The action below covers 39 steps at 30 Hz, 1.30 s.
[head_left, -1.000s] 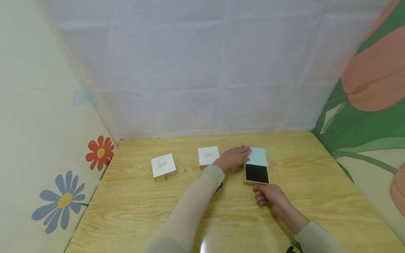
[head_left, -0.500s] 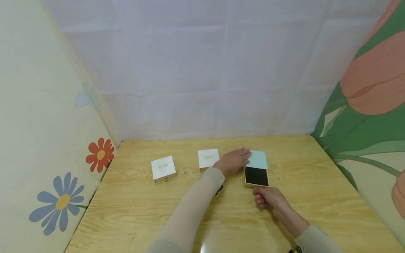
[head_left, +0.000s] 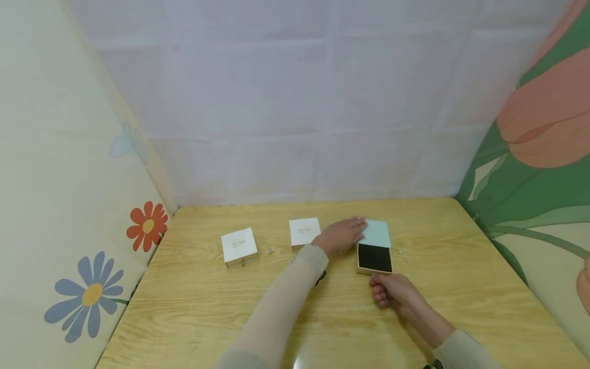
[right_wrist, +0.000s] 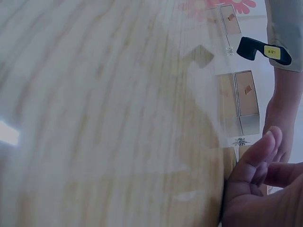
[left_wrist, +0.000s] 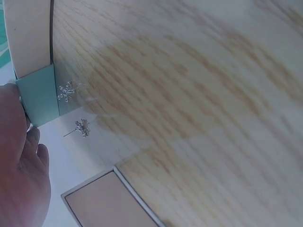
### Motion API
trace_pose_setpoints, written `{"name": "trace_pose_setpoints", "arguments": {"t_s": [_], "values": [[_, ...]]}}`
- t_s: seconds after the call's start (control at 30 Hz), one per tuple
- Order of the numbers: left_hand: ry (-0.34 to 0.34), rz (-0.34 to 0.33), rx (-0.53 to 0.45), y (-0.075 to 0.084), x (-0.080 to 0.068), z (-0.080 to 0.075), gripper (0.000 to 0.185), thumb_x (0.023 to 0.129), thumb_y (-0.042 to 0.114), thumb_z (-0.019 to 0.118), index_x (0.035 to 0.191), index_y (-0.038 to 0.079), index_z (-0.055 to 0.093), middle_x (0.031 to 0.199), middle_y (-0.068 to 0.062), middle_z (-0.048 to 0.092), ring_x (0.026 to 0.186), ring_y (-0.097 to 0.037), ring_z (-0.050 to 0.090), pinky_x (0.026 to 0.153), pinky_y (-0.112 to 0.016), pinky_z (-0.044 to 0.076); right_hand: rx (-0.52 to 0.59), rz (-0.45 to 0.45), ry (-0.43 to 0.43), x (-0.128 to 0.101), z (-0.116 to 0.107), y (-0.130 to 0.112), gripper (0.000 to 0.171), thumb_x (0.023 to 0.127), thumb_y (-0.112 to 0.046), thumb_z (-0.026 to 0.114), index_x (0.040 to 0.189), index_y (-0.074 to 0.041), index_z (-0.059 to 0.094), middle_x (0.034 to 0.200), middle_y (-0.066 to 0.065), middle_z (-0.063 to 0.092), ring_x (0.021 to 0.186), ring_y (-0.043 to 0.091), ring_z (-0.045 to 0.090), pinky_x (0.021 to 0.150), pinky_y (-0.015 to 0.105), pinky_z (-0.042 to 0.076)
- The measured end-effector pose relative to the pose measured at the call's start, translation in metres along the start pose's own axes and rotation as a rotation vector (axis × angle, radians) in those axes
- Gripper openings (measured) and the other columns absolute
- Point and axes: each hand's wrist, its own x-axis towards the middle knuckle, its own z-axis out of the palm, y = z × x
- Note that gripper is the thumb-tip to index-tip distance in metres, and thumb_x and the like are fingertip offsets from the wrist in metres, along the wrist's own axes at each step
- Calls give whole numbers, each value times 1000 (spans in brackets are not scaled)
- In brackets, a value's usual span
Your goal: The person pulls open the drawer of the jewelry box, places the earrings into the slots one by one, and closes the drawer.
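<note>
A small drawer box with a turquoise sleeve (head_left: 376, 233) lies right of the table's middle, its drawer (head_left: 375, 258) slid out toward me, showing a black inside. My left hand (head_left: 342, 235) rests on the left side of the sleeve, fingers fairly straight. At the drawer's front edge, my right hand (head_left: 393, 291) has curled fingers, with thumb and index pinching at the front; the exact grip point is hidden. In the left wrist view, two sparkly stud earrings, one beside the sleeve (left_wrist: 66, 91) and another earring (left_wrist: 83, 127) below it, lie on the table.
Two white lidded-looking boxes stand to the left: a nearer-middle box (head_left: 304, 231) and a far-left box (head_left: 239, 246). A small earring (head_left: 270, 251) lies between them. Tiny shiny pieces (head_left: 400, 251) lie right of the turquoise box. A white cloth (head_left: 249, 102) hangs behind the table.
The head view has shifted slightly, so the scene sits a little lower. Both hands and the drawer box keep the same places relative to each other.
</note>
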Motion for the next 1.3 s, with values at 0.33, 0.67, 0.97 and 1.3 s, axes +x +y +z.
{"name": "trace_pose_setpoints", "arguments": {"t_s": [0.33, 0.67, 0.97, 1.3], "values": [[-7, -15, -31, 1, -1, -1, 56, 112, 42, 20, 163, 20, 17, 169, 6, 12, 156, -11, 7, 127, -29, 12, -7, 6, -29, -4, -2, -3, 24, 101, -15, 54, 87, -2, 68, 65, -3, 63, 57, 7, 59, 53, 20, 50], [0, -2, -22, 1, -3, -3, 56, 112, 42, 19, 163, 19, 17, 170, 4, 13, 156, -12, 9, 128, -29, 13, -115, -129, 0, -13, -13, -17, 26, 101, -15, 56, 101, 6, 71, 76, 1, 68, 66, 10, 64, 61, 24, 58], [-8, -5, -50, 2, -6, -4, 56, 112, 42, 20, 163, 20, 16, 170, 4, 13, 156, -12, 8, 127, -29, 12, -204, -239, 44, -12, -33, -26, 38, 105, -18, 56, 126, 14, 57, 102, 9, 70, 87, 11, 66, 79, 29, 61], [3, 10, -3, 1, -5, -3, 57, 112, 43, 18, 164, 19, 15, 170, 3, 13, 156, -14, 9, 127, -29, 12, -423, -375, 138, -11, -57, -32, 56, 104, -30, 59, 144, 7, 46, 133, 25, 58, 109, 14, 61, 92, 29, 57]]}}
